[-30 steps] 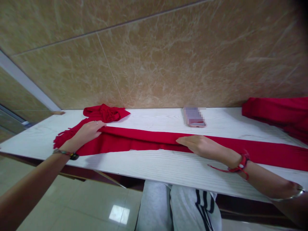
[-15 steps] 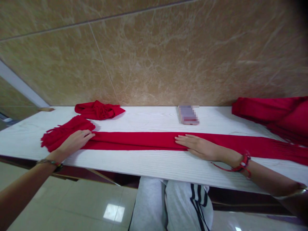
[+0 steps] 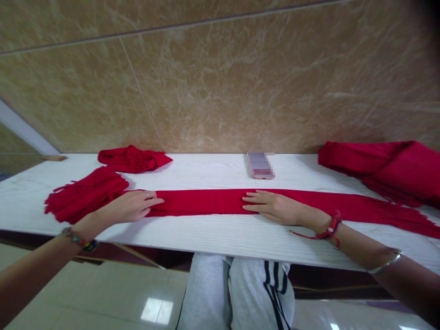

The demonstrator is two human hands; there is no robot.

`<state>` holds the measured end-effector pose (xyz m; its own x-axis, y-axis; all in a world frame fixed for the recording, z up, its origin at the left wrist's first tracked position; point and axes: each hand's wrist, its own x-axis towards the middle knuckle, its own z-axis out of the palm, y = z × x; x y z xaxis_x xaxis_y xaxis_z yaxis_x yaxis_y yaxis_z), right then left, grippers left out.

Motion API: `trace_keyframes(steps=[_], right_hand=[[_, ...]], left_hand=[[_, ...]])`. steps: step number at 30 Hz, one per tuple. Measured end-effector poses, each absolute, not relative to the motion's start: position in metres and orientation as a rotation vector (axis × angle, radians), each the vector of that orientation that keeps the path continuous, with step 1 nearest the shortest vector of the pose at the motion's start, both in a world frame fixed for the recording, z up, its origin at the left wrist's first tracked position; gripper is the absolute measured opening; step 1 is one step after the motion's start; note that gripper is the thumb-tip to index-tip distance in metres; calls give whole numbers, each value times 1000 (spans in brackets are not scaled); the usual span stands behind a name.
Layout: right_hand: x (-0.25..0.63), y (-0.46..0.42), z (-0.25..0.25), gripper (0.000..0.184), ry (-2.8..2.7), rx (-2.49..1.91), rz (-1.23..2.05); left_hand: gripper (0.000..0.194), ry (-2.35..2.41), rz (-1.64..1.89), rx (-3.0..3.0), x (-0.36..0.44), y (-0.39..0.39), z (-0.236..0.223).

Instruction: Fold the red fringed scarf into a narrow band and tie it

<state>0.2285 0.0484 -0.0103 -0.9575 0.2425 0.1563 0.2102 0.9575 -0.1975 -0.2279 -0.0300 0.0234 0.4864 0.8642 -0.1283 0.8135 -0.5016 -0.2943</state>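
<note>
A long red scarf [image 3: 202, 201] lies folded into a narrow strip along the white table, its fringed end trailing off to the right. My left hand [image 3: 137, 205] rests on the strip near its left part, fingers stretched and slightly apart. Flat on the scarf's middle is my right hand [image 3: 275, 207], open with the fingers spread. Beside my left wrist, a bunched red fringed bundle [image 3: 85, 195] covers the strip's left end; whether it is the same scarf I cannot tell.
A crumpled red cloth [image 3: 132, 159] lies by the wall at the back left. A phone [image 3: 260, 165] lies at the back middle. More red fabric [image 3: 385, 167] is heaped at the right. The white table [image 3: 213, 233] runs along a marbled tile wall [image 3: 220, 82].
My left hand has shifted right along the strip, its fingers opening out, and the crease there now looks flatter. My right hand stays on the scarf. The view has moved slightly.
</note>
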Motion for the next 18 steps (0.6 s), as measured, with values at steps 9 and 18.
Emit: trace_keyframes(steps=[9,18], right_hand=[[233,44,-6,43,-2959,-444,344],[174,30,-3,52,-2847,-718,169]], left_hand=[[41,-1459,251,-2660,-227,-43,32],[38,-1407,-349,-2629,-79,6,4]])
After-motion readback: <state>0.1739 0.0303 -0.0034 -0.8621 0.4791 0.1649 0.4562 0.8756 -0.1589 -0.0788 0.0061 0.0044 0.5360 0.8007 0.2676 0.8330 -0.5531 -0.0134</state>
